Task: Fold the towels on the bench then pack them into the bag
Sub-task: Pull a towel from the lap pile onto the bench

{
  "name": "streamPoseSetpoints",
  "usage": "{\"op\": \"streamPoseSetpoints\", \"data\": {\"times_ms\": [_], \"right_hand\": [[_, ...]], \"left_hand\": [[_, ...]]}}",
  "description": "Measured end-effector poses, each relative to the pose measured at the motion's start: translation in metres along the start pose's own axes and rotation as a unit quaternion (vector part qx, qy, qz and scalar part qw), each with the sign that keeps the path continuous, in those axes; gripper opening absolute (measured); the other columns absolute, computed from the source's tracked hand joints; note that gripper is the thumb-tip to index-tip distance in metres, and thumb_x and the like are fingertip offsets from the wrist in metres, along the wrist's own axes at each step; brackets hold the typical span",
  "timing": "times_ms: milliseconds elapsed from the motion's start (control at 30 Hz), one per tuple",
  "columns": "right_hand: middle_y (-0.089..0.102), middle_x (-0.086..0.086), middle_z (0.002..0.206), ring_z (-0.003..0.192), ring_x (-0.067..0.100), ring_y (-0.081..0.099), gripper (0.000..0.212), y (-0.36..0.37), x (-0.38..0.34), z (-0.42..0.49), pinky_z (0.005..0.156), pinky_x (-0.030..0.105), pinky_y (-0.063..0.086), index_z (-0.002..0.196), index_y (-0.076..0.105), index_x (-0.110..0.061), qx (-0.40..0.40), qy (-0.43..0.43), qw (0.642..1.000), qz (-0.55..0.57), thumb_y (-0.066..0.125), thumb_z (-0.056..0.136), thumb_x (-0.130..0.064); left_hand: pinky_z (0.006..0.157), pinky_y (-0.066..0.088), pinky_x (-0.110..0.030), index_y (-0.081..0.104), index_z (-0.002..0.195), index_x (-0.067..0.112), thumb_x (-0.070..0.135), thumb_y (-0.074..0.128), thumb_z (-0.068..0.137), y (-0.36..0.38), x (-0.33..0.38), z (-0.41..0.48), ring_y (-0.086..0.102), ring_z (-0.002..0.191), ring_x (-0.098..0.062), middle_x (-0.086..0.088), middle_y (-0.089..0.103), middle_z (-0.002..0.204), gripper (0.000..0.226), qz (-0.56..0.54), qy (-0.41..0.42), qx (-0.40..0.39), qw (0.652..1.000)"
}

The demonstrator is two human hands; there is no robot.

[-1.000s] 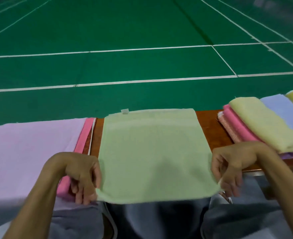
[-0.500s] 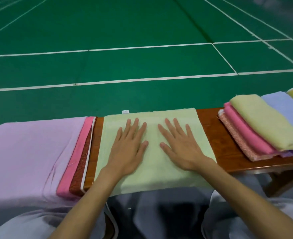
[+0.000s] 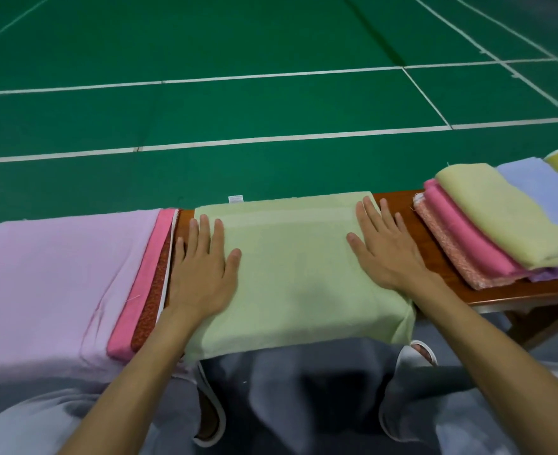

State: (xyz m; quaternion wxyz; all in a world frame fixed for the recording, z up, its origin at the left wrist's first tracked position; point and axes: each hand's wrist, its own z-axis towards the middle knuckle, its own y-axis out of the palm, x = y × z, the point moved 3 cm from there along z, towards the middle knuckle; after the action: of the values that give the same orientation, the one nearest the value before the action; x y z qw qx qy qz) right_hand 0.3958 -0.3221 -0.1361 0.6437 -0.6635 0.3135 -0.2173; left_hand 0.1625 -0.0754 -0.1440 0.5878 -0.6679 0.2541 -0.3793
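Green terry fills the middle of our view: a pale green rectangular towel (image 3: 297,267) lies spread across the brown wooden tabletop (image 3: 517,293), its near edge drooping off toward 6 o'clock. Our left hand (image 3: 202,274) presses flat on the towel's 9 o'clock edge, fingers straight, the outer ones over bare wood. Our right hand (image 3: 389,254) lies just as flat on the 3 o'clock edge. Both hands are released and grasp nothing.

We judge this to be the smoothing step, before the cloth is doubled over. The next move calls for pinching two corners, probably the hanging ones at 6 o'clock, and carrying them to the 12 o'clock edge so the borders meet squarely.

At 2 o'clock sits a stack of folded pastel towels (image 3: 487,224), seemingly done. At 9 o'clock a spread lilac cloth (image 3: 57,274) overlies a pink folded towel (image 3: 143,284). We cannot make out the bag with any certainty.
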Motion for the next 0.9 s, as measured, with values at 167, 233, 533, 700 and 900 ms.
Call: {"op": "streamPoseSetpoints", "data": {"times_ms": [167, 233, 533, 700, 900], "right_hand": [[-0.011, 0.001, 0.172, 0.157, 0.025, -0.015, 0.085, -0.002, -0.001, -0.001, 0.128, 0.048, -0.001, 0.165, -0.004, -0.019, -0.001, 0.002, 1.000, 0.005, -0.005, 0.094, -0.066], [-0.010, 0.002, 0.172, 0.158, 0.025, -0.012, 0.085, -0.002, -0.001, -0.001, 0.129, 0.047, 0.000, 0.165, -0.002, -0.019, -0.001, 0.002, 1.000, 0.014, -0.004, 0.094, -0.066], [0.057, 0.005, 0.100, 0.087, 0.024, 0.053, 0.036, -0.036, -0.008, -0.010, 0.073, 0.034, 0.041, 0.104, 0.053, -0.013, 0.142, 0.208, 0.956, 0.152, 0.070, 0.091, -0.041], [0.056, 0.001, 0.070, 0.062, 0.021, 0.053, 0.031, -0.037, 0.000, -0.002, 0.054, 0.031, 0.036, 0.074, 0.054, -0.016, 0.029, 0.219, 0.957, 0.189, 0.071, 0.089, -0.037], [0.072, 0.014, 0.089, 0.078, 0.030, 0.069, 0.016, -0.046, 0.016, -0.003, 0.067, 0.034, 0.053, 0.096, 0.063, -0.008, 0.014, 0.181, 0.881, 0.437, 0.076, 0.091, -0.017]], "left_hand": [[0.128, -0.006, -0.046, -0.004, 0.165, 0.016, 0.061, 0.005, 0.101, -0.002, 0.001, 0.000, -0.021, 0.156, -0.024, -0.008, -0.014, 0.171, 0.078, -0.011, 0.005, 0.004, 1.000], [0.129, -0.004, -0.046, 0.002, 0.165, 0.017, 0.059, 0.011, 0.105, -0.005, 0.004, -0.001, -0.018, 0.157, -0.023, -0.008, -0.010, 0.172, 0.074, -0.040, 0.010, 0.003, 0.999], [0.065, 0.044, -0.037, 0.057, 0.100, 0.010, 0.044, 0.076, 0.086, -0.038, -0.004, -0.004, 0.055, 0.088, -0.028, -0.011, 0.060, 0.102, 0.041, -0.122, -0.193, 0.103, 0.968], [0.054, 0.035, -0.030, 0.066, 0.076, -0.001, 0.025, 0.076, 0.089, -0.045, -0.003, 0.004, 0.048, 0.056, -0.020, -0.013, 0.061, 0.067, 0.030, -0.193, -0.190, 0.036, 0.962], [0.071, 0.057, -0.042, 0.062, 0.090, 0.005, 0.021, 0.077, 0.091, -0.056, -0.010, 0.008, 0.068, 0.079, -0.034, -0.012, 0.070, 0.084, 0.022, -0.387, -0.205, -0.008, 0.899]]}}
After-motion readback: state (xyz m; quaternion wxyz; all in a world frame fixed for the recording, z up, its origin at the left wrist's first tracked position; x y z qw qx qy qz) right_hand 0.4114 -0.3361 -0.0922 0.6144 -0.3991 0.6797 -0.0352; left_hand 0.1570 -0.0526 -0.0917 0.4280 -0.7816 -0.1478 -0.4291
